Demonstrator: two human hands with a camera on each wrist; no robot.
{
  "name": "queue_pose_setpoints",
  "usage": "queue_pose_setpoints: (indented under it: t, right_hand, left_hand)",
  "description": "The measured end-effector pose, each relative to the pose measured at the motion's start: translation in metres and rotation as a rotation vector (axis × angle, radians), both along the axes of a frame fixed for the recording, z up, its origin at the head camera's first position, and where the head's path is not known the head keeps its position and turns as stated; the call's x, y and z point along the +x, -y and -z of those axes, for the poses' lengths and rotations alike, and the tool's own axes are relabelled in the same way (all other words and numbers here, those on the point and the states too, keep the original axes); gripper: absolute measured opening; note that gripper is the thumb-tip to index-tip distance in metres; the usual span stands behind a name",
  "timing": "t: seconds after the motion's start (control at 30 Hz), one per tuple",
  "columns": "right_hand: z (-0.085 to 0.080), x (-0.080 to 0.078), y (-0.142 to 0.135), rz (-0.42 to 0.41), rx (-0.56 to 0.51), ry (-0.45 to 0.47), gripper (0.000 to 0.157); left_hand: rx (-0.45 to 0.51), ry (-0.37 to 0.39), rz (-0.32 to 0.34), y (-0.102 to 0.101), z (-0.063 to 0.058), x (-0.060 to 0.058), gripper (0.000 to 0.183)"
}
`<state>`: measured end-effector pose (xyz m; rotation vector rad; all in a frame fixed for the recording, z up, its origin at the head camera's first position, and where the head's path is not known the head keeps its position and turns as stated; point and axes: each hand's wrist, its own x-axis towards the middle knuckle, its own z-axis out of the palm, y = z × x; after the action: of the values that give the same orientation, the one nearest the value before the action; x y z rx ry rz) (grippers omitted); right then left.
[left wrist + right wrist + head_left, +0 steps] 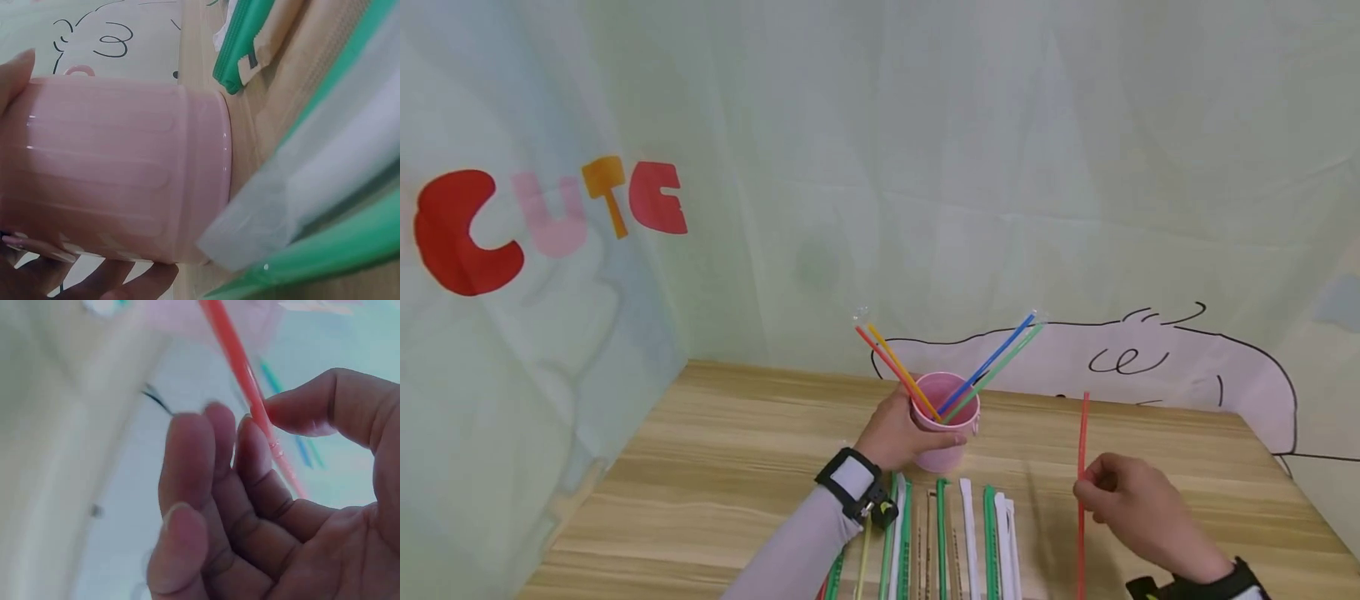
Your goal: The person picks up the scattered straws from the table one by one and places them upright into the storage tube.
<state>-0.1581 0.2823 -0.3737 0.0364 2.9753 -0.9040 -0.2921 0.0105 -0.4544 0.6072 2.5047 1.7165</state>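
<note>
Head view: The left hand (895, 435) grips the pink cup (942, 460) from 8 o'clock; part of the hand is hidden behind it. The cup contains 4 straws (987, 365), lower tips hard to make out. At 4 o'clock from the cup, the right hand (1131, 500) pinches 1 red straw (1082, 450), cut off at the lower frame edge. At 6 o'clock lies a row of wrapped straws (942, 533), near ends cut off.

Left wrist view: Thumb at 10 o'clock, fingers at 7 o'clock, curled round the cup. Its mouth is out of frame.

Right wrist view: Thumb and fingertip pinch the red straw, cut off at 12 o'clock. The background is blurred.
</note>
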Motion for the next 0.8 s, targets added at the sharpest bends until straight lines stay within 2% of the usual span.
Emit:
queue_pose_setpoints:
  t: [0.2, 0.4, 0.6, 0.8]
  right_hand:
    - [-0.050, -0.010, -0.002, -0.015, -0.023, -0.091, 0.013]
    - [-0.083, -0.019, 0.012, -0.038, -0.009, -0.329, 0.012]
    - [-0.099, -0.033, 0.033, 0.009, -0.037, -0.506, 0.016]
    - [-0.100, -0.052, 0.049, 0.106, -0.132, -0.613, 0.022]
  left_hand:
    - [0.005, 0.006, 0.002, 0.001, 0.000, 0.000, 0.090]
    - [0.003, 0.003, 0.005, 0.003, 0.000, 0.000, 0.089]
    - [0.001, 0.011, 0.003, 0.006, -0.002, 0.002, 0.090]
    - [-0.001, -0.013, 0.017, 0.008, -0.002, 0.003, 0.088]
